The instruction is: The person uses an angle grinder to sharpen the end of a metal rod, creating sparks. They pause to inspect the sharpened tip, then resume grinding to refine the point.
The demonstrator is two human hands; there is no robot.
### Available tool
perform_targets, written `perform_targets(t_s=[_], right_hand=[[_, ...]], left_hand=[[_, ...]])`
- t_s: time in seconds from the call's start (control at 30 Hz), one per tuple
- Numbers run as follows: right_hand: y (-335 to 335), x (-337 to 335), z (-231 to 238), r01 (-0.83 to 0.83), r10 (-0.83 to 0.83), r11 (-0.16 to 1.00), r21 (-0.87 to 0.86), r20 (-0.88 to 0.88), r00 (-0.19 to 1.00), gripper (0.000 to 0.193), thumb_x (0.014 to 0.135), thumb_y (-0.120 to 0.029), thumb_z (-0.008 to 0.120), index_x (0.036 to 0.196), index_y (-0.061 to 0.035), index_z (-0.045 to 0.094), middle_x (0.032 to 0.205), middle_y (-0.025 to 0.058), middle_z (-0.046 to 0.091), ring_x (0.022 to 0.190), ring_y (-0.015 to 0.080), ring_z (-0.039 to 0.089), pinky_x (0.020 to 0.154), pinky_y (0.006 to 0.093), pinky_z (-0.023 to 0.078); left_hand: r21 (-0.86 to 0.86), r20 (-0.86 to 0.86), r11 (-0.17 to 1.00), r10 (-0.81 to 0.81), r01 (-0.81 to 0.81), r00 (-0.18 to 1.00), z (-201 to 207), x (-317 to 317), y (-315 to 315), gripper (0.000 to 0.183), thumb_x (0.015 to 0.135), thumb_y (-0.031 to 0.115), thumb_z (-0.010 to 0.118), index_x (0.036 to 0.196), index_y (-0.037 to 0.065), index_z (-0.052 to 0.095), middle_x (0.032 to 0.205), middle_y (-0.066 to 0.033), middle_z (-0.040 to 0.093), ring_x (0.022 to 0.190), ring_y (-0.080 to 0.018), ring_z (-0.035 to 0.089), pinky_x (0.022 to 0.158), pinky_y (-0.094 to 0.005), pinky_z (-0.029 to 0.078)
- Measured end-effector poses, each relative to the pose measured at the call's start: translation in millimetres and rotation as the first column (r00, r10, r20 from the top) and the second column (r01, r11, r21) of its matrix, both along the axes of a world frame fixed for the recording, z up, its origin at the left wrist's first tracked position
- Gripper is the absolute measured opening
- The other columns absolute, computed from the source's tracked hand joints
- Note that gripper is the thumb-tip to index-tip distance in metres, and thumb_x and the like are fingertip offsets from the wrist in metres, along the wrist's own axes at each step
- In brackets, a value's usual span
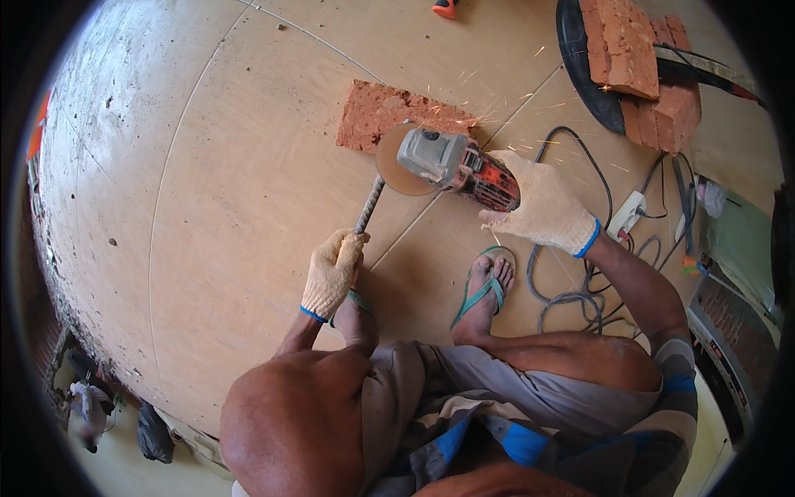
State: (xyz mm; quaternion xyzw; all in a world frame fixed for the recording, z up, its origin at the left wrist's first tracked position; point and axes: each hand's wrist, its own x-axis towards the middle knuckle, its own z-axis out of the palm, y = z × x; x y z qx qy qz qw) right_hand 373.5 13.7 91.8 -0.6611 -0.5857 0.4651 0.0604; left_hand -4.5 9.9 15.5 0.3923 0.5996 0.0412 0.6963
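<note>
My right hand (pixel 542 203), in a cream knit glove with a blue cuff, is closed round the red-and-black body of an angle grinder (pixel 464 166). The grinder's brown disc (pixel 392 170) spins or blurs at its head, and sparks fly off to the upper right. A ribbed steel rod (pixel 370 205) meets the disc's lower left edge with its upper end. Gloved likewise, my left hand (pixel 330 277) grips the rod's lower end, thumb along it. Just beyond the disc lies a red brick (pixel 368 112), partly covered by the grinder.
Several more bricks (pixel 621 50) are piled on a black curved object (pixel 580 70) at the far right. A white power strip (pixel 627 215) and tangled grey and black cables (pixel 571 302) lie right of my sandalled foot (pixel 480 290). An orange-tipped object (pixel 445 8) shows at the top edge.
</note>
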Motion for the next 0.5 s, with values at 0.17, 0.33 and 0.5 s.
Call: perform_targets(t_s=[0.17,0.33,0.5], right_hand=[[4,3,-3,0.009,-0.009,1.0,0.009,0.024,1.0,0.073,0.08,-0.039,0.097,0.135,-0.004,0.063,0.111,0.0225,0.078,0.104,0.0452,0.077,0.09,0.0519,0.062],[1,1,1,-0.021,0.02,1.0,0.015,0.017,1.0,0.073,0.081,-0.038,0.096,0.136,-0.0034,0.063,0.113,0.023,0.078,0.105,0.0449,0.077,0.091,0.0517,0.062],[-2,-2,1,-0.003,0.003,1.0,0.021,-0.001,1.0,0.072,0.081,-0.038,0.096,0.136,-0.0032,0.064,0.114,0.0228,0.078,0.107,0.0447,0.077,0.091,0.0505,0.062]], left_hand=[[0.014,-0.046,1.0,-0.009,0.009,0.999,3,3,-3,0.042,0.119,0.039,0.058,0.121,0.001,0.076,0.075,0.0036,0.059,0.062,-0.004,0.051,0.056,-0.0238,0.039],[0.062,-0.052,0.998,-0.003,0.006,0.999,-2,1,-5,0.036,0.117,0.034,0.062,0.121,0.001,0.077,0.074,0.0036,0.06,0.062,-0.0045,0.054,0.056,-0.0256,0.044],[0.076,-0.072,0.997,0.01,-0.004,0.997,0,-2,-14,0.035,0.116,0.033,0.063,0.12,0.002,0.078,0.074,0.0032,0.061,0.062,-0.0051,0.056,0.056,-0.0269,0.046]])
